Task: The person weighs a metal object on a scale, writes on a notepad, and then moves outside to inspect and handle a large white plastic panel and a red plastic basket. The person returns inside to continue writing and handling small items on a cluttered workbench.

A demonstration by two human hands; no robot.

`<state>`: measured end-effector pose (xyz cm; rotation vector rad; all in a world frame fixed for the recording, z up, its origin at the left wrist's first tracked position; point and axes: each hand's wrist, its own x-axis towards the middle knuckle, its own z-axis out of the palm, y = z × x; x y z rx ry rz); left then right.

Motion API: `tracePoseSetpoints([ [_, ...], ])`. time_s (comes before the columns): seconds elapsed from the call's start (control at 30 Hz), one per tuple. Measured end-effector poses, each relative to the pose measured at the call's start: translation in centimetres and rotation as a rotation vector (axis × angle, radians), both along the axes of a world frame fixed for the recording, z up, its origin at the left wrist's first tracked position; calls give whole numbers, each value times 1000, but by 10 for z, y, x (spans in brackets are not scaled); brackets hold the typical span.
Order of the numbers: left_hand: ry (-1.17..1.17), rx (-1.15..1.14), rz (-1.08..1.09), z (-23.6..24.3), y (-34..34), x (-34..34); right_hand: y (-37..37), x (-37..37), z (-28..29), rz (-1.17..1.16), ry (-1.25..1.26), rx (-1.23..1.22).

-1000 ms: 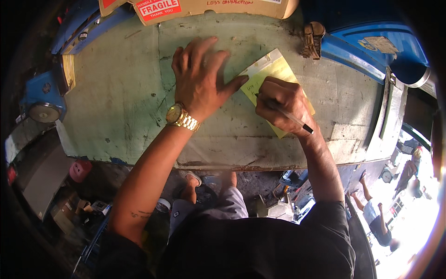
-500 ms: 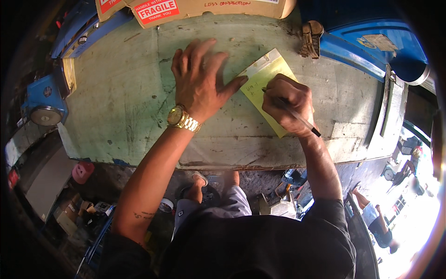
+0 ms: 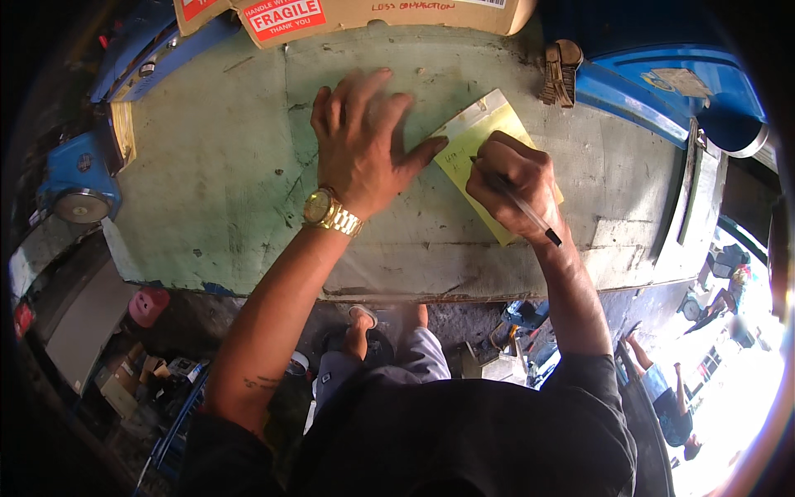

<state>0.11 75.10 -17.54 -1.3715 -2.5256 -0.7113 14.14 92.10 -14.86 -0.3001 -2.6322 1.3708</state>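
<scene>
A yellow notepad [image 3: 472,141] with a pale strip along its top lies tilted on the worn greenish tabletop [image 3: 215,199]. My right hand [image 3: 517,182] rests over its lower right part and grips a pen [image 3: 534,219], clear-barrelled with a black end. The pen's tip is at the page, beside a little faint handwriting. My left hand [image 3: 360,145] lies on the table left of the pad, fingers spread, its thumb at the pad's left edge. A gold watch [image 3: 321,209] is on that wrist.
A cardboard box [image 3: 356,16] stands at the far edge. Blue machines [image 3: 671,79] flank the table, with a brown strap-like object [image 3: 560,74] near the right one. A blue scale-like device [image 3: 79,178] is at far left. Another person [image 3: 672,406] is on the lower right.
My right hand and the pen have shifted very slightly on the pad, and the pen's rear end has swung a little left. My left hand stays in place beside the pad.
</scene>
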Motion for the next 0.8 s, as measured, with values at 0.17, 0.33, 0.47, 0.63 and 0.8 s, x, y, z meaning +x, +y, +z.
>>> tracePoseSetpoints([
  [0.17, -17, -5, 8, 1, -3, 1, -4, -2, -4, -37, 76, -51],
  [0.33, -19, 15, -7, 2, -6, 0, 4, 3, -10, -85, 75, -455],
  [0.47, 21, 73, -65, -5, 3, 4, -1, 23, 21, -286, -154, -341],
  [0.63, 146, 101, -49, -21, -11, -8, -94, 93, 59, -373, 175, -418],
  [0.8, 117, -60, -127, -36, 2, -40, -173, 255, 42, -479, -58, -261],
])
